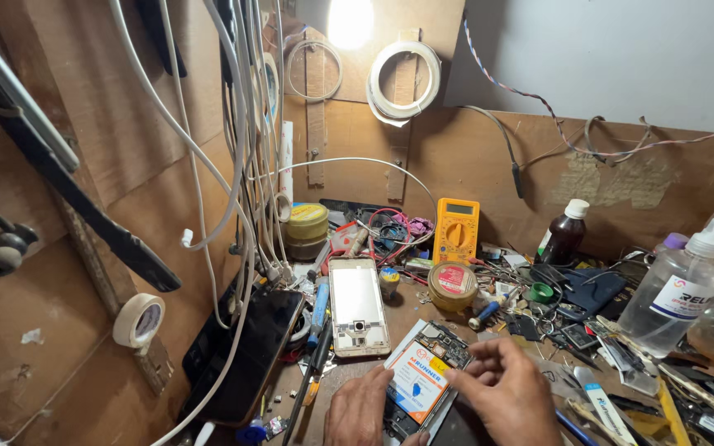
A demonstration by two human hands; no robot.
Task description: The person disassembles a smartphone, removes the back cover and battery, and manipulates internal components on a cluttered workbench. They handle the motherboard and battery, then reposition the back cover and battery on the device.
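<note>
resting at the bottom edge of the view, around six o'clock, both hands work on an opened phone (423, 376) lying on the cluttered workbench (406, 310). the left hand (359, 410) lies along the phone's left side, fingers loosely curled and pressing its edge, holding it steady rather than gripping it. the right hand (507, 390) sits at the phone's right side, its thumb and forefinger pinched together over the orange-and-white battery (417, 378); whether something small is between them i cannot tell. just above the battery the bare circuit board (444, 340) shows. at eleven o'clock from the hands lies a separate phone frame (358, 306), and farther toward nine o'clock a dark phone (249, 355) leans against the wooden wall. at twelve o'clock stand a round tin (452, 285) and, behind it, a yellow multimeter (456, 229). toward three o'clock stands a clear plastic bottle (678, 289), with a dark brown bottle (562, 234) farther back, at about two.
</note>
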